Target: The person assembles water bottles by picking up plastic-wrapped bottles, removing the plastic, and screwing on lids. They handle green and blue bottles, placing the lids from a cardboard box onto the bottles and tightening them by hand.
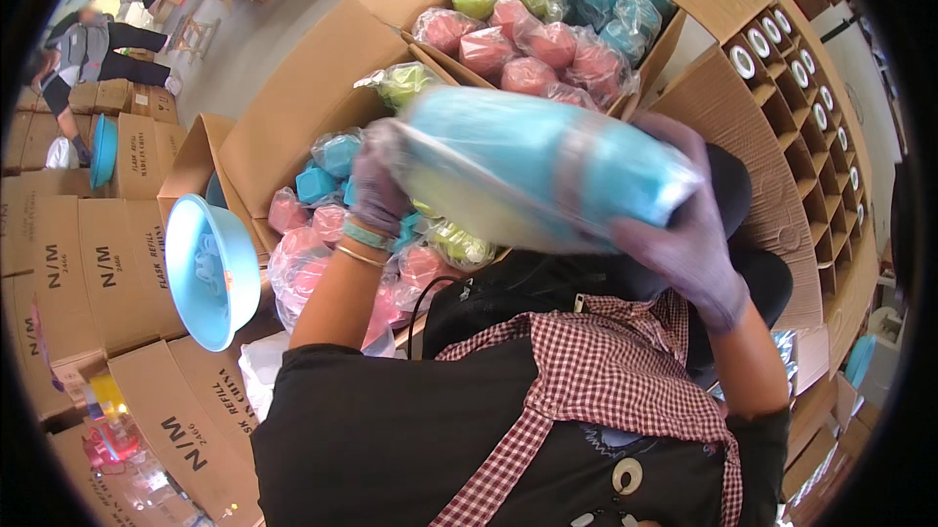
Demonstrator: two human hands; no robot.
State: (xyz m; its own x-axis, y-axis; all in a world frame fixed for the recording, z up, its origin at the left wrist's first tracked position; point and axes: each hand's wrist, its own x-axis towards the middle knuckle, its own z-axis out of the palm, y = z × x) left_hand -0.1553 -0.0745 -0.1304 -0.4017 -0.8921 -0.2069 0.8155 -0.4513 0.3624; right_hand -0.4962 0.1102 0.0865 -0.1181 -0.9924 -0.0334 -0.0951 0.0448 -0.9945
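A large light-blue flask in clear plastic wrap lies across both my hands, slightly blurred by motion. My left hand, in a thin purple glove, is closed on the wrapping at its left end. Gloved likewise, my right hand grips the right end, with the thumb below and fingers over the top. Just under the flask, a carton holds bagged pink pieces, blue pieces and green pieces. One bagged green piece sits at that carton's far edge.
Beyond stands another open carton of bagged pink, green and blue pieces. At right, a divided carton holds white-rimmed cylinders in some cells. A blue basin stands left, near stacked cartons. A person bends over at far left.
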